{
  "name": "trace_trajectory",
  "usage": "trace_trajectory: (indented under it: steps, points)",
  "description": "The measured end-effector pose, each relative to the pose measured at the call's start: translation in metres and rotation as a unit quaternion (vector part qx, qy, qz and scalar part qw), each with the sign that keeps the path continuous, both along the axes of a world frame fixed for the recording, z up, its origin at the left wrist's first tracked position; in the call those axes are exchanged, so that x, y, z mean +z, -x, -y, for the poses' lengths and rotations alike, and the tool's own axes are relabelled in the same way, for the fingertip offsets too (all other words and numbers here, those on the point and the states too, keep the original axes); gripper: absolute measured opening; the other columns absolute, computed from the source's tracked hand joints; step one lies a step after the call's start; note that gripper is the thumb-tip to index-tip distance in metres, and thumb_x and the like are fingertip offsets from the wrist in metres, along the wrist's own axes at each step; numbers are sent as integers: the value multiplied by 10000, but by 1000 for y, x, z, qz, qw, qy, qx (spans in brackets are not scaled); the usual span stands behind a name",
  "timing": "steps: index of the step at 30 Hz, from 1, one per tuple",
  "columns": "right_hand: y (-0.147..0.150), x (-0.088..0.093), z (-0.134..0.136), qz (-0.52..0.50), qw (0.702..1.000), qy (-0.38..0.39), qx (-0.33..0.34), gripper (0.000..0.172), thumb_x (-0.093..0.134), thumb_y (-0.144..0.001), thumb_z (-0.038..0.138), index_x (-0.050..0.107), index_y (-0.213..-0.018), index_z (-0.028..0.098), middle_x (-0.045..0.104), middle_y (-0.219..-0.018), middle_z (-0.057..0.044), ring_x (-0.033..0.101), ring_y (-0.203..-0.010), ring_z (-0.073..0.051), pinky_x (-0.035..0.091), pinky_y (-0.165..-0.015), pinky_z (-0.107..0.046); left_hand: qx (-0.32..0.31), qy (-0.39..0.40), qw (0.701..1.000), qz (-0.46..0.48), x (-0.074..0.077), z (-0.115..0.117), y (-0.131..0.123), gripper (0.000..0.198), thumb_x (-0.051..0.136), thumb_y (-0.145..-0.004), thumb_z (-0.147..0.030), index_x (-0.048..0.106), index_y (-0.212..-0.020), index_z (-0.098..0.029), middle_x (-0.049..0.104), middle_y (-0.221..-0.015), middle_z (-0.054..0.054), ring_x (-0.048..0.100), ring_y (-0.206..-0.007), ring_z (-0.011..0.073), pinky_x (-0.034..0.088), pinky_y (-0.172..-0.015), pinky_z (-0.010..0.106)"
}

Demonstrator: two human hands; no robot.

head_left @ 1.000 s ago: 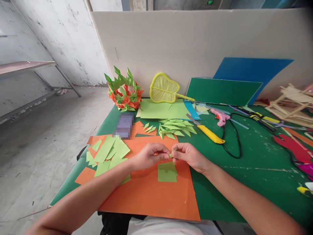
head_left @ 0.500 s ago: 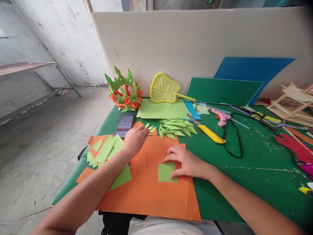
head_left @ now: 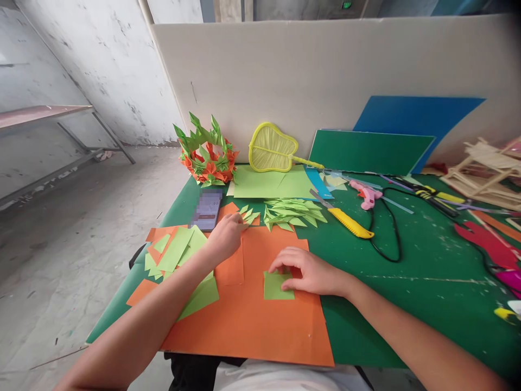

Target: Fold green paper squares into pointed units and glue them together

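Observation:
My left hand point(head_left: 228, 234) has its fingers pressed together at the near edge of a few small folded green paper pieces point(head_left: 249, 213). What it pinches, if anything, is hidden behind the fingers. Over a green paper square point(head_left: 277, 288), my right hand point(head_left: 309, 269) curves with thumb and fingers apart; the square lies flat on a large orange sheet point(head_left: 260, 331). Beyond the hands is a pile of folded green pointed pieces point(head_left: 293, 212). Loose green and orange paper pieces point(head_left: 177, 248) lie beside my left forearm.
A green-and-orange paper crown point(head_left: 208, 155) stands at the back left, behind a phone point(head_left: 209, 209). A yellow fan point(head_left: 272, 146) leans on the cardboard panel point(head_left: 285, 70). To the right lie a yellow utility knife point(head_left: 350, 221), a pink glue gun point(head_left: 366, 194) and its black cord.
My left hand has drawn slightly back toward me from the small folded pieces, so more of them shows. My right hand stays over the green square, nearly still.

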State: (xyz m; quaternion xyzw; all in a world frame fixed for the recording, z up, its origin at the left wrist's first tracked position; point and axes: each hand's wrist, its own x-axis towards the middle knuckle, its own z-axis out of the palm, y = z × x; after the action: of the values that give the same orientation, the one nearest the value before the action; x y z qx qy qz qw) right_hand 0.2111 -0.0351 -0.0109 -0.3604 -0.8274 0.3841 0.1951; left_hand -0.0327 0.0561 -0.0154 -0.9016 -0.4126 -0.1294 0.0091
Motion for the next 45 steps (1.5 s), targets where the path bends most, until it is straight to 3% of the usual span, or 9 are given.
trace_trajectory:
  steps: [10,15,19,24,29,33,37,41,45]
  points:
    - [-9,-10,-10,-203,958,145,-141,145,607,-849,304,592,-967,220,576,-904,-12,564,-802,-137,486,-686,-246,3,12,983,183,10,14,-13,355,382,-877,-88,662,-1078,-172,653,-1013,83,595,-933,210,473,-832,335]
    - [-9,-15,-15,-208,954,119,-177,186,612,-847,309,592,-1014,230,585,-935,-18,586,-803,-142,495,-727,-275,-58,266,913,305,10,43,-34,257,497,-920,-369,647,-1036,-196,670,-942,44,602,-809,155,475,-698,247]
    - [-5,-17,-16,-224,953,87,-186,173,626,-839,319,566,-975,230,595,-940,-23,604,-854,-161,505,-786,-298,-53,395,834,381,-1,52,-43,272,608,-841,-348,585,-1057,-183,647,-929,51,595,-796,148,488,-683,243]
    - [-6,-13,-14,-185,967,67,-159,346,558,-894,373,459,-1207,265,637,-1071,-58,630,-960,-192,513,-821,-317,-1,343,836,428,-7,45,-41,249,610,-810,-256,553,-1050,-219,576,-922,26,552,-793,125,474,-683,235]
    - [-8,-5,-7,-91,993,21,-70,429,459,-953,354,348,-1357,264,706,-1009,-59,605,-1082,-213,485,-876,-345,14,332,787,520,-4,35,-37,188,552,-839,-248,523,-1022,-221,529,-1012,21,514,-731,87,454,-623,203]
    - [-11,0,-4,-98,993,42,-49,300,390,-978,332,433,-1265,255,721,-876,-33,661,-901,-179,497,-818,-312,15,336,798,500,-7,34,-36,163,536,-842,-237,522,-1003,-222,528,-1008,16,500,-706,84,423,-596,198]
    - [-13,-2,-6,-131,982,-19,-134,209,504,-925,296,475,-1127,254,688,-832,-5,644,-818,-158,480,-836,-305,40,362,809,461,-10,38,-36,145,534,-845,-270,525,-984,-231,519,-851,-5,495,-690,100,395,-575,203]
    - [-11,-6,-9,-115,979,-60,-159,328,595,-861,284,534,-1184,283,668,-897,-9,620,-803,-162,496,-801,-305,54,409,793,449,-5,45,-40,145,540,-846,-300,495,-958,-220,471,-718,-30,443,-589,85,331,-509,195]
    - [-6,-6,-8,-125,975,-87,-159,146,638,-830,294,669,-970,267,673,-919,-24,619,-842,-183,501,-799,-320,52,439,769,462,3,53,-44,156,567,-833,-304,467,-897,-203,423,-676,-50,380,-541,62,291,-488,186]
